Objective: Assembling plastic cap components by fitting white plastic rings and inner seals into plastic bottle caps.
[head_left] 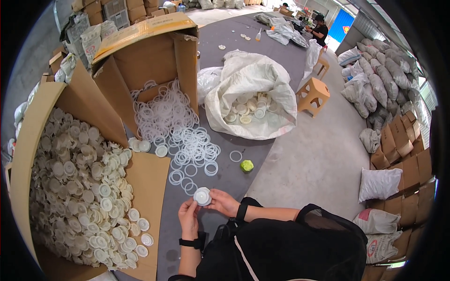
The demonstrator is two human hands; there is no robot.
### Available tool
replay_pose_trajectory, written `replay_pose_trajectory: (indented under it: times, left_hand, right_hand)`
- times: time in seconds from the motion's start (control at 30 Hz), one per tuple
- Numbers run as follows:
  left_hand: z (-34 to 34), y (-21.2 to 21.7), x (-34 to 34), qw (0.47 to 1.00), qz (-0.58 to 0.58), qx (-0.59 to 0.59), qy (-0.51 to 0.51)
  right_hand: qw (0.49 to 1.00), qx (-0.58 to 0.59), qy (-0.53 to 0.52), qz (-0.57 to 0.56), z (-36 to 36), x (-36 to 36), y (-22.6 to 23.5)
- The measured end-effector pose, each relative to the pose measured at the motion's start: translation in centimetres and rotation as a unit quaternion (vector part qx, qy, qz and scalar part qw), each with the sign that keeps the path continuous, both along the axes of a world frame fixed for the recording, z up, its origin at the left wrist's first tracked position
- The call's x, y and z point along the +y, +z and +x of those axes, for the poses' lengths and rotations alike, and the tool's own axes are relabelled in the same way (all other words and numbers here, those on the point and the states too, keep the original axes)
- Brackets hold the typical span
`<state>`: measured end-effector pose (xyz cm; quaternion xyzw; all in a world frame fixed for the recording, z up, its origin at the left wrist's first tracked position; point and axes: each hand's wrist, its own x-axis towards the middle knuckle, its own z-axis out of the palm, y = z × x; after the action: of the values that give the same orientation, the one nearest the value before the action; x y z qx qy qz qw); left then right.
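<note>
Both of my hands hold one round white plastic cap (202, 196) just above the grey table (234, 175). My left hand (188, 218) grips its lower left edge. My right hand (223, 202) pinches it from the right. A spread of clear white rubber rings (192, 150) lies on the table just beyond the cap. To my left an open cardboard box (150, 187) lies on its side, full of several more white caps (84, 187).
A second tipped box (154, 61) spills rings at the back. A white sack (253, 93) holds finished caps. A small green lump (246, 165) lies near the table edge. Stools (313, 95), sacks and cartons stand at right; a person (319, 29) works far off.
</note>
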<state>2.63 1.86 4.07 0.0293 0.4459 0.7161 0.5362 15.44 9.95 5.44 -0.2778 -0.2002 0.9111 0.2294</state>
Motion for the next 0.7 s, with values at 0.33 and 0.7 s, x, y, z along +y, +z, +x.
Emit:
replay_pose_trajectory:
  times: [0.33, 0.7]
  left_hand:
    - [1.0, 1.1, -0.2, 0.996, 0.046, -0.072, 0.031]
    - [0.8, 2.3, -0.7, 0.996, 0.062, -0.002, -0.062]
  right_hand:
    - [0.995, 0.043, 0.091, 0.012, 0.8, -0.1, 0.4]
    - [0.979, 0.0, 0.159, 0.125, 2.0, 1.5, 0.8]
